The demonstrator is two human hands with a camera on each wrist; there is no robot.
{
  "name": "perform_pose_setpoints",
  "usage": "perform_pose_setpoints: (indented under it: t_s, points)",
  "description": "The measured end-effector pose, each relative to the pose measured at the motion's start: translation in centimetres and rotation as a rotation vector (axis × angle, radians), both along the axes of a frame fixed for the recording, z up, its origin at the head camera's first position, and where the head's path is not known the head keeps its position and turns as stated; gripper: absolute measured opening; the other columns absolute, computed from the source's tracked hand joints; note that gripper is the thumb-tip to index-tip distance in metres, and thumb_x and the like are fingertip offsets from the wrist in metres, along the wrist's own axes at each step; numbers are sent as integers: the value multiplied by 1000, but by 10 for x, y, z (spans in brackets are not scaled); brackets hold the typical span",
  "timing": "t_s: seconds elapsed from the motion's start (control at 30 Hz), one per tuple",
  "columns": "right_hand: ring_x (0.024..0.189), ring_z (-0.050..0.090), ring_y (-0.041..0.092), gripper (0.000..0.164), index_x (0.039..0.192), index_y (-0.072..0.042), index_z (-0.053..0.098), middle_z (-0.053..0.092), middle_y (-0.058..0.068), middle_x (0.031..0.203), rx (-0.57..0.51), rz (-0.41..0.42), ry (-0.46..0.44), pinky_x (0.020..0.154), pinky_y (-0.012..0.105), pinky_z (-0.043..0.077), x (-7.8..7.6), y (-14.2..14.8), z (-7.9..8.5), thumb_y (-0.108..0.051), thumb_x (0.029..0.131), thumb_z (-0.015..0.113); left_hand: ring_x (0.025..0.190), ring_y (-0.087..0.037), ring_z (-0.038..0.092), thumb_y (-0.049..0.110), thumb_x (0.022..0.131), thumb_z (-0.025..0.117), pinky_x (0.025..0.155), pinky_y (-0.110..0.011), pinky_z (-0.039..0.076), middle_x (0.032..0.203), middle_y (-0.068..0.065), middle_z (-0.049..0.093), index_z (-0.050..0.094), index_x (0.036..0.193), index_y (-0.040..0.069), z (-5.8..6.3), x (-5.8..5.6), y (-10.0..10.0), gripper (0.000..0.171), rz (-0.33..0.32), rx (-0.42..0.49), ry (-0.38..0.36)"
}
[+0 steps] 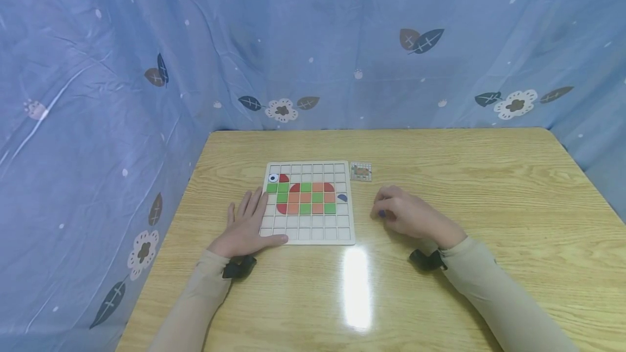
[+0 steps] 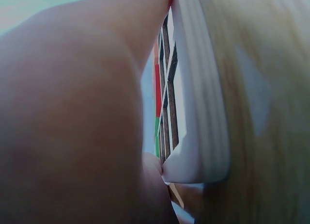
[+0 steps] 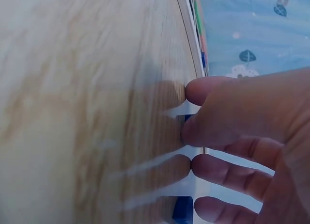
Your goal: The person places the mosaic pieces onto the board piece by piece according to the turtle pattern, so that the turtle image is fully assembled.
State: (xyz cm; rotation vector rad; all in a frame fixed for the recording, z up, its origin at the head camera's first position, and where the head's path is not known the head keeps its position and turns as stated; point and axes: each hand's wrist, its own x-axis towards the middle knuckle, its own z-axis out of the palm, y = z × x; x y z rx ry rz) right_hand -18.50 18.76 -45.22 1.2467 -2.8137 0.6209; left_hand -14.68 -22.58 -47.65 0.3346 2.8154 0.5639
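A white square grid board (image 1: 303,236) lies on the table, its cells partly filled with green, orange and red pieces. A round eye piece (image 1: 273,178) sits at its upper left, and a blue half-round piece (image 1: 342,198) near its right edge. My left hand (image 1: 243,232) rests with spread fingers over the board's left edge, thumb at the near corner. Right of the board, my right hand (image 1: 403,215) has its fingertips down at the table, thumb and forefinger pinching a small blue piece (image 3: 188,118). A second blue piece (image 3: 183,209) lies by the outer fingertips.
A small picture card (image 1: 361,171) showing a gridded pattern lies beside the board's upper right corner. Behind the wooden table (image 1: 513,205) hangs a blue patterned curtain (image 1: 342,42), which also covers the left side. A bright light reflection falls on the tabletop below the board.
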Motion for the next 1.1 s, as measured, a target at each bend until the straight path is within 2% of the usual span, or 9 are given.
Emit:
perform_pose_setpoints:
  t_s: [0.23,0.4,0.63,0.87,1.1]
  points:
    - [86,59,11,27,90,-15,81,67,-3,94,-38,7,-3,76,30,57,-1,-2,-1,9,79,76,161,-43,-7,73,83,71,120,-75,-6,176,-14,-5,6,168,6,0,1,0,126,-5,-2,1]
    - [82,62,9,24,94,-13,81,69,-3,96,-48,-7,-59,75,28,57,-3,0,-2,7,83,73,161,-43,-7,74,83,70,120,-75,-6,176,-14,-6,6,168,6,-1,0,0,126,-2,-2,-9]
    - [83,59,9,21,100,-13,79,68,-2,100,24,-77,-116,75,29,56,-6,14,5,-1,83,77,161,-43,-8,73,84,70,121,-74,-7,176,-14,-6,7,168,6,2,-1,1,125,-5,-6,-11]
    - [85,57,13,27,106,-9,78,65,1,100,79,-76,-188,76,33,55,-5,20,14,0,80,77,161,-43,-8,76,83,69,120,-74,-8,176,-13,-7,5,168,7,-4,-3,-2,127,-5,-2,2]
    - [83,55,11,27,99,-12,75,62,-2,95,101,-88,-157,76,33,55,-2,16,13,6,78,75,161,-44,-7,80,80,67,120,-74,-8,176,-14,-5,5,168,7,-6,-2,-3,130,-6,26,16]
